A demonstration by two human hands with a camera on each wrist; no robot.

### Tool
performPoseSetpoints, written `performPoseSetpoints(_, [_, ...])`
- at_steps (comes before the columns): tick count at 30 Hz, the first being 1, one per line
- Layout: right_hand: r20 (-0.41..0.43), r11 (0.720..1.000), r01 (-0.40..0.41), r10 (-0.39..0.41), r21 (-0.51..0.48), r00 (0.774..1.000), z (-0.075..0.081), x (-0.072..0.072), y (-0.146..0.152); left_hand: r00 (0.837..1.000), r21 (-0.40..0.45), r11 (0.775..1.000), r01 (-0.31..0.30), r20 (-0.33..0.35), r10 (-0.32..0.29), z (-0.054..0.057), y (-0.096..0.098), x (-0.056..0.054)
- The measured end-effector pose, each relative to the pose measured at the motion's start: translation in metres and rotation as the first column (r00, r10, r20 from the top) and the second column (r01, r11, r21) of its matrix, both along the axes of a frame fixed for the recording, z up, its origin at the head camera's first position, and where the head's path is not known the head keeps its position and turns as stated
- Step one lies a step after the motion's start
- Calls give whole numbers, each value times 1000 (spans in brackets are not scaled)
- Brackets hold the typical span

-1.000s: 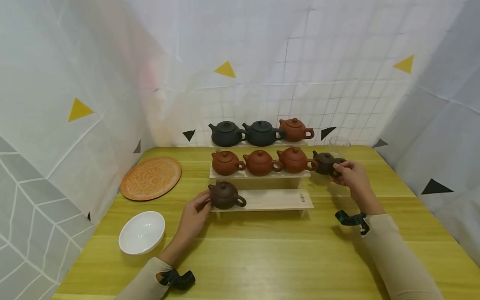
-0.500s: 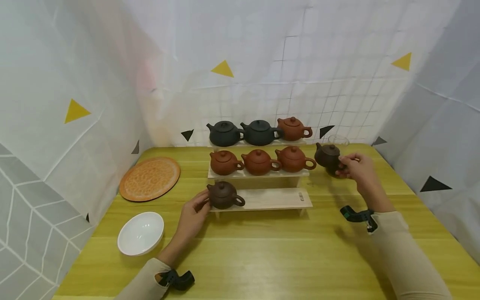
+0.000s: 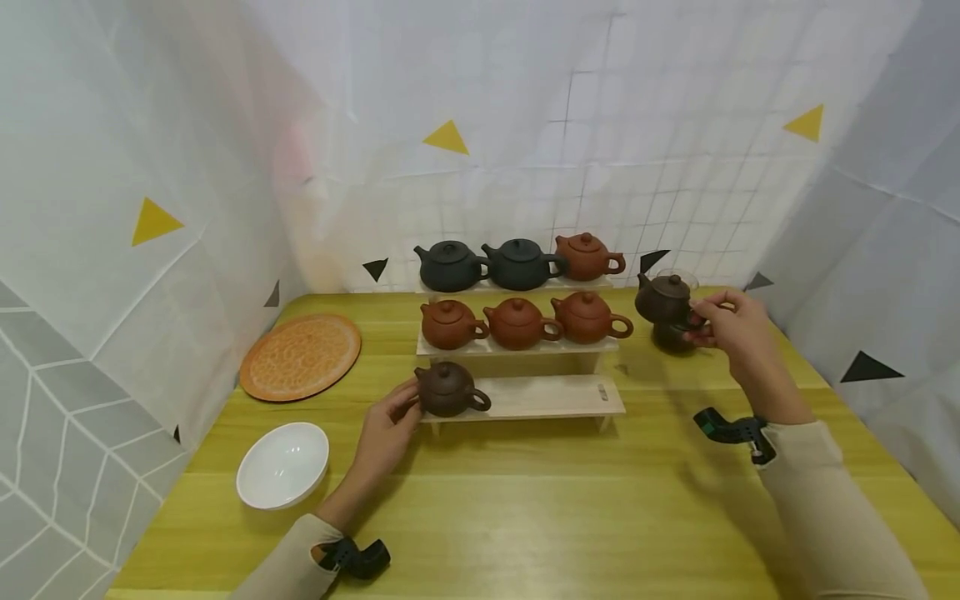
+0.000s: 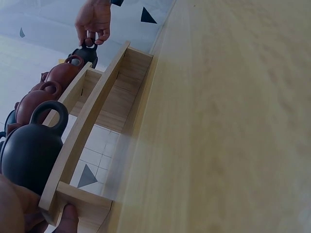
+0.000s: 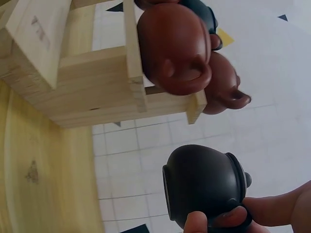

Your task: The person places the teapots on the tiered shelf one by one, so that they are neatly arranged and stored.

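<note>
My right hand [image 3: 738,333] pinches the handle of a dark brown teapot [image 3: 663,298], held up right of the stand. In the right wrist view this teapot [image 5: 201,187] appears nearly black, thumb and fingers at its handle. Below it in the head view is another dark rounded pot [image 3: 672,337]. My left hand [image 3: 386,429] grips the left end of the tiered wooden stand [image 3: 551,398], beside a dark brown teapot [image 3: 447,390] on the lowest tier. The left wrist view has a fingertip [image 4: 68,218] against the stand's leg and other fingers close by that teapot [image 4: 31,153].
Three reddish-brown teapots [image 3: 519,323] line the middle tier. On the top tier are two black teapots [image 3: 450,267] and a reddish one [image 3: 587,257]. A white bowl [image 3: 282,467] and a round orange mat [image 3: 300,358] lie left. A clear glass [image 3: 686,277] is behind the raised teapot.
My right hand has lifted the teapot and moved it up and to the right, away from the stand, uncovering the dark pot below. The left hand has stayed in place.
</note>
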State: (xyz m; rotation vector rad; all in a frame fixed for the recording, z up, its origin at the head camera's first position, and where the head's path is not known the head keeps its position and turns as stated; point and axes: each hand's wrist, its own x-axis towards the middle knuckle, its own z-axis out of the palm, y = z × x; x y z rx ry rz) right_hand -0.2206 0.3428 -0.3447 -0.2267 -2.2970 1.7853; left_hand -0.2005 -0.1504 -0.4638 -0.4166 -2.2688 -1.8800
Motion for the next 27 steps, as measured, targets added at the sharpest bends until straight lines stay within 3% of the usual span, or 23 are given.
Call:
performPoseSetpoints(5, [19, 998, 1, -3, 69, 1000, 9, 3, -2, 1000, 7, 1000, 2, 2, -2, -1, 0, -1])
performPoseSetpoints(18, [31, 992, -32, 29, 123, 999, 30, 14, -8, 1000, 16, 1000, 15, -12, -15, -2, -1, -2])
performPoseSetpoints(27, [-7, 994, -61, 62, 96, 998, 41, 25, -11, 1000, 11, 1000, 8, -13, -8, -1, 0, -2])
